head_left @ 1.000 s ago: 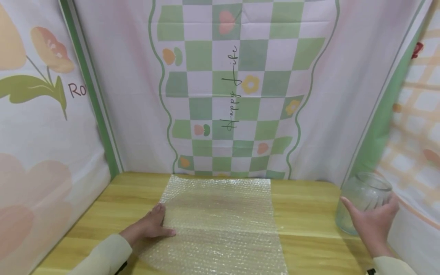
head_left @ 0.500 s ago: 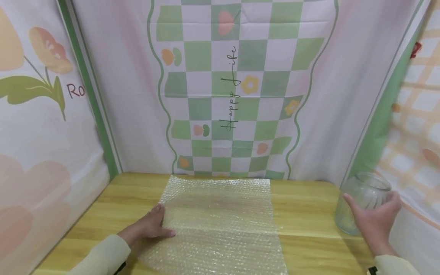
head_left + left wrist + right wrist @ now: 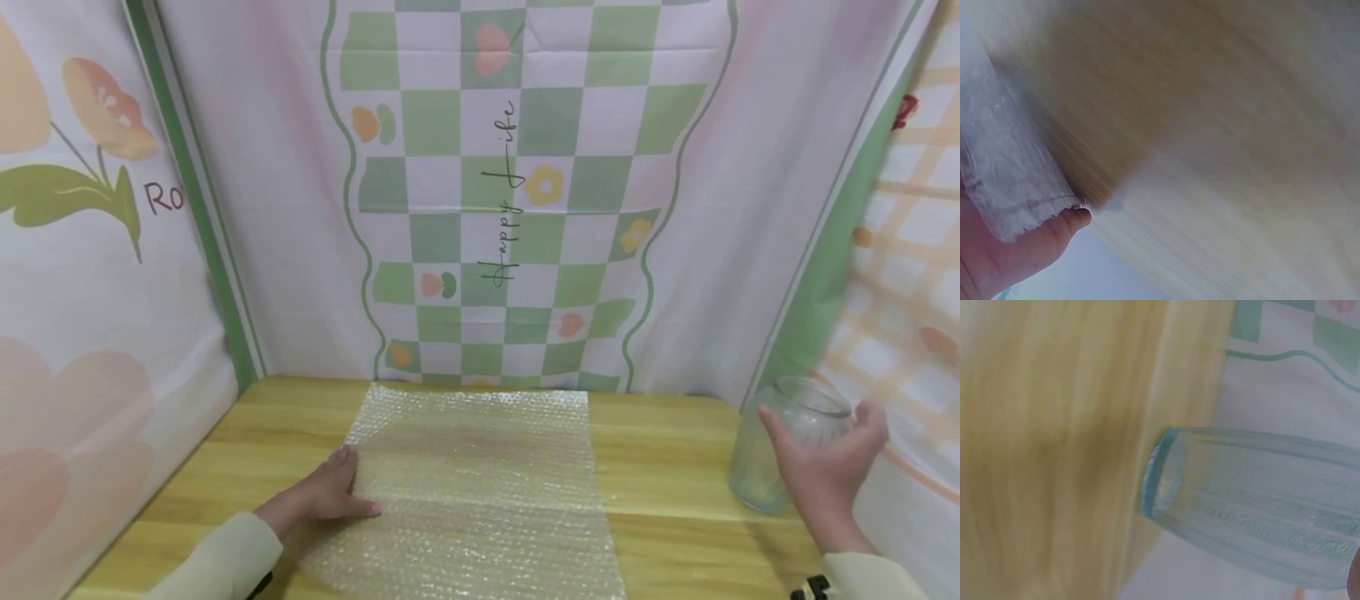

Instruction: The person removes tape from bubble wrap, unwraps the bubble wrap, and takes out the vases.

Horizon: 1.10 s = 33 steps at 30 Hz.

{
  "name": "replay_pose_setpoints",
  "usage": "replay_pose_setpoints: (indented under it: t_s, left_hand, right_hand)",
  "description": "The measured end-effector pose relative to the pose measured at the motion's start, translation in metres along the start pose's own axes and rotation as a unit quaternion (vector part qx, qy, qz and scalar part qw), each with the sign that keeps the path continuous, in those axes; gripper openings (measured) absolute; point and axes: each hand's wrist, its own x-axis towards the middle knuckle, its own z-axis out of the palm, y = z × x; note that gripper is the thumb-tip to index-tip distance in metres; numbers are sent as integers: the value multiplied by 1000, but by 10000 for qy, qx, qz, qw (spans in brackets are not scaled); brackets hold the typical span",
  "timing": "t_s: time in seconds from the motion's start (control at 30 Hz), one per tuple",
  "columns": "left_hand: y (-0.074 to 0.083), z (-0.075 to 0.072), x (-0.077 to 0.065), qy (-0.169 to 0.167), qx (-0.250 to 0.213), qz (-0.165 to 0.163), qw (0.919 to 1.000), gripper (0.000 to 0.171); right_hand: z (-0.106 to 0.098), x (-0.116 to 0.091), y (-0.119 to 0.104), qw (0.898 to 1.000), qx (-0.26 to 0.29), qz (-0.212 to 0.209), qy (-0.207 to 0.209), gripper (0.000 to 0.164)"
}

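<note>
In the head view, a clear glass jar (image 3: 757,475) stands upright at the table's right side. My right hand (image 3: 828,467) is in front of it with thumb and fingers spread, the thumb overlapping the jar's wall. Whether the hand still touches the glass, I cannot tell. The right wrist view shows the jar's thick base (image 3: 1159,475) on the wood and a fingertip (image 3: 1354,575) at the frame's edge. A sheet of bubble wrap (image 3: 480,483) lies flat mid-table. My left hand (image 3: 330,487) rests on its left edge; the wrap (image 3: 1013,156) partly covers that hand in the left wrist view.
The wooden table (image 3: 667,467) ends at a checkered hanging cloth (image 3: 555,242) behind. Printed curtains close in the left and right sides, and the right curtain (image 3: 918,350) hangs near the jar.
My right hand has spread its fingers wider and shifted slightly up and right, while the jar stays nearly in place. My left hand and the bubble wrap have hardly moved.
</note>
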Motion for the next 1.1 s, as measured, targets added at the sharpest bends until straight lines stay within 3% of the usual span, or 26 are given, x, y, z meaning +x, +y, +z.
replay_pose_setpoints:
  t_s: [0.4, 0.63, 0.87, 1.1]
  left_hand:
    - [-2, -1, 3, -24, -530, -118, 9985, 112]
    - [-2, -3, 3, 173, -408, 79, 9990, 104]
    - [2, -8, 8, 280, -344, 257, 9987, 103]
    - [14, -15, 16, 559, -152, 315, 9978, 101]
  right_hand:
    - [8, -7, -27, 9979, 153, -619, 113, 102]
    - [16, -15, -45, 9969, 178, -758, -136, 102]
    - [28, -28, -56, 9895, 346, -1345, -395, 100]
    - [42, -41, -60, 9835, 318, -1634, -715, 100]
